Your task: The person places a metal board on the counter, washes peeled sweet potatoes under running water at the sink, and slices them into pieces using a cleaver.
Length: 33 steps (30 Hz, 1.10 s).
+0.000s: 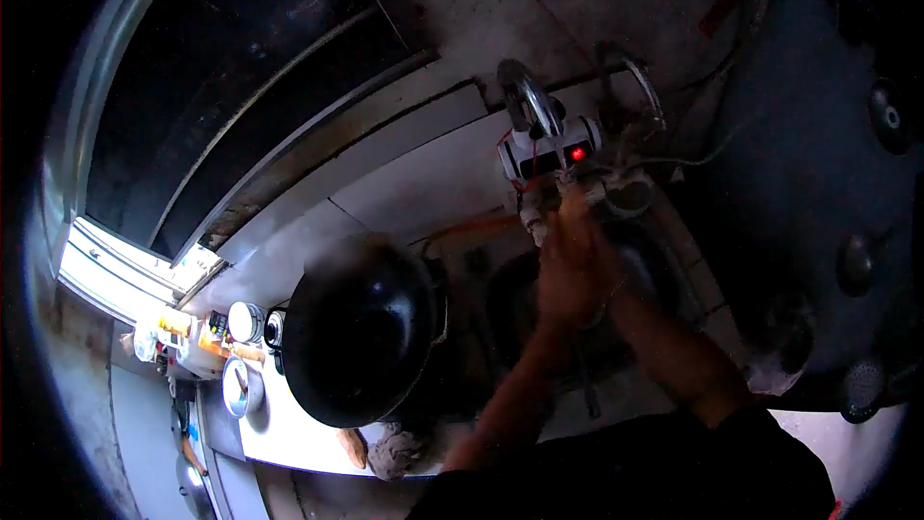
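My left hand (561,279) and my right hand (594,255) are pressed against each other over a dark sink (640,250). Just above them is the end of a chrome faucet (539,106), fitted with a white unit (525,160) that shows a red light. Dim light and blur hide most of the fingers, and I cannot make out anything held between the palms. Pale, knotted cloth-like material (531,217) hangs beside the fingertips. A second curved metal pipe (645,87) stands farther right.
Left of the sink sits a large black wok (361,347). A crumpled grey rag (397,451) lies at the counter's front edge. White bowls (243,387) and jars stand at the far left. Ladle-like utensils (861,390) hang on the right.
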### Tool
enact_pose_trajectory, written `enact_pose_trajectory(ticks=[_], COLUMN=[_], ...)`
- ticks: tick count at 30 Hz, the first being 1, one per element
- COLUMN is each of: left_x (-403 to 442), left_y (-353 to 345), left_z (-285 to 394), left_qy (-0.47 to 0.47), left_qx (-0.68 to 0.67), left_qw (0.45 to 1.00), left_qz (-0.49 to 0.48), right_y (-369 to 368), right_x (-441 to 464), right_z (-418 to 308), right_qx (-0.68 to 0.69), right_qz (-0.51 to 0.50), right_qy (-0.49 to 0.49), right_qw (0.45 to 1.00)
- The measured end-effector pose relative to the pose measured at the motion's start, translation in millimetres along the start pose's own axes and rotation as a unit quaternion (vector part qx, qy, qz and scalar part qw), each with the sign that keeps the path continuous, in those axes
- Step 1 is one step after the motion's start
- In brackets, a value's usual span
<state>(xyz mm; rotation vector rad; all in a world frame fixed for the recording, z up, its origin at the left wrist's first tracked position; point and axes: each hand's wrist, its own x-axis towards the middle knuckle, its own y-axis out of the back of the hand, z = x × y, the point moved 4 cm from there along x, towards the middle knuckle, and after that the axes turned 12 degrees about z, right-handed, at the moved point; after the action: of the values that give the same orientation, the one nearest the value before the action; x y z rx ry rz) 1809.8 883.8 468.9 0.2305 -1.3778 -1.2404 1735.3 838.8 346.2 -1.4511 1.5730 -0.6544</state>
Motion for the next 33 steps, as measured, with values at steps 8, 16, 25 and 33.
enact_pose_trajectory(ticks=[8, 16, 25, 33], left_x=[-4.6, -20.5, -15.2, -10.1], left_y=[-15.1, -58.0, -12.0, 8.2], left_z=[-44.4, -49.4, -28.7, -37.2], left_qy=[0.092, 0.325, 0.073, 0.1], left_qx=[-0.385, -0.733, -0.074, -0.352], left_qw=[0.917, 0.595, 0.995, 0.927], left_qz=[-0.053, -0.054, 0.005, -0.077], right_y=[-2.6, -33.5, -67.1, -43.8], right_x=[-0.9, -7.9, -24.0, -12.6], right_z=[-1.9, -17.3, -32.3, -27.3], right_qx=[0.021, -0.043, -0.351, -0.002], right_qz=[-0.011, -0.006, 0.152, 0.01], right_qy=[-0.059, -0.02, 0.112, -0.053], right_qw=[0.998, 0.999, 0.917, 0.999])
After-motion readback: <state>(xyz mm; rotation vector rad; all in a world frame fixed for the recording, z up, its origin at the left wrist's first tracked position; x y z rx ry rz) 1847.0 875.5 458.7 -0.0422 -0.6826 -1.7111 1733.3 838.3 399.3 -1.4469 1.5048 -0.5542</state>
